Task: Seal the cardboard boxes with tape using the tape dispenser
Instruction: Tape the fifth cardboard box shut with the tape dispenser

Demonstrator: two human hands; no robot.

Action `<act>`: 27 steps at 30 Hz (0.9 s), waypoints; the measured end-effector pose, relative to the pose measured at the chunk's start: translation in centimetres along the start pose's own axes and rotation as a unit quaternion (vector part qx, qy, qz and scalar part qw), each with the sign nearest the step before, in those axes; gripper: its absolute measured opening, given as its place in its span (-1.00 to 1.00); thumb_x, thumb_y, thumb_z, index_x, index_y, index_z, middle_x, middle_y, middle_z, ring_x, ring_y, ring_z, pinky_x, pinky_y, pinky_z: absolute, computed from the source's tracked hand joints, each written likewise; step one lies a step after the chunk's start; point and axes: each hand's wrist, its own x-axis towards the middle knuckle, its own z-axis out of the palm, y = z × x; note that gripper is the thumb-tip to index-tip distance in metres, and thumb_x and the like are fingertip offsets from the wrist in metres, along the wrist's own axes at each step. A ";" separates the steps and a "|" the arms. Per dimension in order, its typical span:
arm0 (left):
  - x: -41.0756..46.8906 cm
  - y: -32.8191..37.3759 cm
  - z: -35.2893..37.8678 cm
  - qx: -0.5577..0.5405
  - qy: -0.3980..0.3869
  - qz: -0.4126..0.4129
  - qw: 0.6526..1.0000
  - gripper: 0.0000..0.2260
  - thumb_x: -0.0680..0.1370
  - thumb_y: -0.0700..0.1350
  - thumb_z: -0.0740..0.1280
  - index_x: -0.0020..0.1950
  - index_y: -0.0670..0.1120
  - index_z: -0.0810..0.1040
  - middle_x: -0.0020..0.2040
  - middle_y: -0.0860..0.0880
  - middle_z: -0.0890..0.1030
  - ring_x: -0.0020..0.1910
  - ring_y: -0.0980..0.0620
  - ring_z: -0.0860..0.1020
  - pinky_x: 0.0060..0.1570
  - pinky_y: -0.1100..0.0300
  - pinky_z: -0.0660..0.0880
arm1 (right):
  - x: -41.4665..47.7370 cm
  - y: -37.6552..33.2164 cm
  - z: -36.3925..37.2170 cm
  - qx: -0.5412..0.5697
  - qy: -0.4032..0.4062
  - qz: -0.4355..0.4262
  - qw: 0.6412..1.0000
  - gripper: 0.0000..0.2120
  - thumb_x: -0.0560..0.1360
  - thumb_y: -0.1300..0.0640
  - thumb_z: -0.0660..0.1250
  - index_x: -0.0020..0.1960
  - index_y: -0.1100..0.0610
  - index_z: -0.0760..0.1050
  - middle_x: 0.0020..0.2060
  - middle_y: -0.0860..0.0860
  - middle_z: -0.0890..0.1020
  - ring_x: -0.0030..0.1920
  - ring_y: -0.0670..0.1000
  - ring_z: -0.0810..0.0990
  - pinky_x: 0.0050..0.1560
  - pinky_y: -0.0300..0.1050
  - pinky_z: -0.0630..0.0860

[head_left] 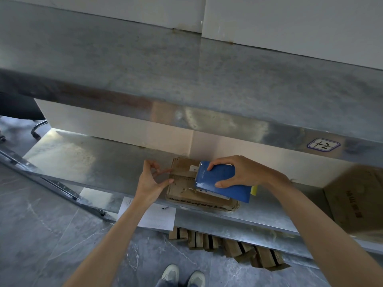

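1. The small cardboard box (199, 201) sits low in the middle of the frame on the metal shelf (93, 160), close to its front edge. The right hand (242, 171) grips the blue tape dispenser (219, 179) on the box's top, fingers and thumb curled round its sides
2. The left hand (151, 179), just left of the box, seems to pinch the free end of the tape (182, 174) between thumb and fingers (163, 171) at the box's left edge. The strip runs from there to the dispenser
3. If that pinch slackens before the end is pressed down, the strip will likely wrinkle, fold onto itself or lift off the edge
4. The box looks light, and only the dispenser rests on it. A hard pull toward the right could drag it along, skew the strip across the top, or nudge it off the shelf's front edge
5. The big box (356, 195) at the right of the frame stands near the stroke's path, so the right hand may bump it and cut the tape short
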 end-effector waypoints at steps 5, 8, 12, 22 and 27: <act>-0.1 -0.3 0.0 0.014 0.008 -0.005 1.000 -0.55 0.38 -0.34 0.56 0.04 -0.13 0.34 -0.06 0.14 0.56 0.00 0.41 0.57 -0.04 0.44 0.48 | 0.3 0.0 -0.3 -0.001 -0.007 0.011 1.000 -0.64 0.41 -0.10 0.54 0.15 -0.29 0.54 0.15 -0.28 0.56 0.02 -0.21 0.58 -0.01 -0.20 0.58; -0.2 -0.5 0.1 0.008 0.016 -0.013 1.000 -0.57 0.38 -0.36 0.55 0.05 -0.18 0.36 -0.11 0.14 0.54 0.02 0.33 0.61 0.00 0.35 0.53 | 0.3 0.1 -0.3 0.005 -0.017 0.013 1.000 -0.65 0.40 -0.10 0.54 0.15 -0.28 0.55 0.15 -0.25 0.57 0.04 -0.17 0.60 0.03 -0.13 0.61; -0.2 -0.2 0.2 0.011 0.022 -0.018 1.000 -0.57 0.37 -0.32 0.57 0.05 -0.19 0.38 -0.11 0.14 0.51 -0.09 0.44 0.52 -0.09 0.42 0.45 | 0.2 0.1 -0.3 0.013 -0.033 0.012 0.999 -0.66 0.41 -0.08 0.54 0.14 -0.27 0.56 0.13 -0.26 0.59 0.03 -0.18 0.60 0.04 -0.14 0.61; 0.0 -0.3 0.1 0.006 0.023 -0.035 0.999 -0.57 0.35 -0.35 0.57 0.04 -0.20 0.39 -0.22 0.21 0.62 -0.07 0.35 0.59 -0.02 0.37 0.47 | 1.8 -0.1 -1.0 0.003 -0.078 0.040 0.996 -0.71 0.45 -0.10 0.50 0.15 -0.26 0.58 0.22 -0.20 0.54 0.09 -0.12 0.57 0.00 -0.25 0.56; 0.4 -0.6 -0.4 -0.008 0.017 -0.051 0.999 -0.58 0.34 -0.21 0.61 -0.02 -0.01 0.42 -0.06 -0.02 0.58 0.07 0.05 0.61 0.07 0.18 0.50 | 2.1 -0.4 -1.7 -0.005 -0.091 0.058 0.994 -0.69 0.46 -0.11 0.48 0.18 -0.23 0.58 0.17 -0.25 0.53 0.05 -0.13 0.57 -0.07 -0.32 0.49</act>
